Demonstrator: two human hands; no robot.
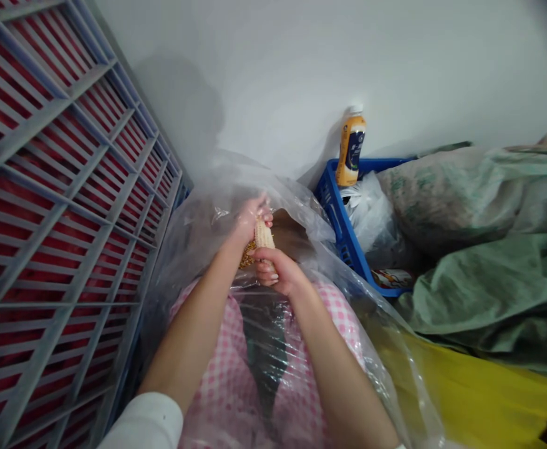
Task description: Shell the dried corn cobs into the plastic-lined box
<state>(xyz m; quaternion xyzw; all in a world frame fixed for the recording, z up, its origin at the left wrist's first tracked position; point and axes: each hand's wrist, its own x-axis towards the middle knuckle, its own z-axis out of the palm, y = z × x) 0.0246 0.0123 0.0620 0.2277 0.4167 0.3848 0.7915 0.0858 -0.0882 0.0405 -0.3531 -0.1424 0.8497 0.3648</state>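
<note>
A pale corn cob point(264, 237), looking largely bare of kernels, is held upright between my two hands. My right hand point(275, 269) is wrapped round its lower end, with the thumb lying across the cob. At the upper end, my left hand point(253, 217) is closed against the cob; its fingers are slightly blurred and partly hidden. Loose yellow corn kernels point(247, 257) show below the hands, inside a large clear plastic bag point(174, 249). The bag spreads over my lap and pink checked trousers. Brown cardboard point(294, 231) is visible within the bag's opening.
Tall slatted plastic crates point(67, 187) with red contents rise close on the left. On the right stands a blue basket point(343, 218) holding plastic bags and an orange bottle point(350, 149). Sacks point(464, 193), green cloth point(498, 287) and yellow material point(479, 386) lie beyond. A white wall point(273, 81) closes the front.
</note>
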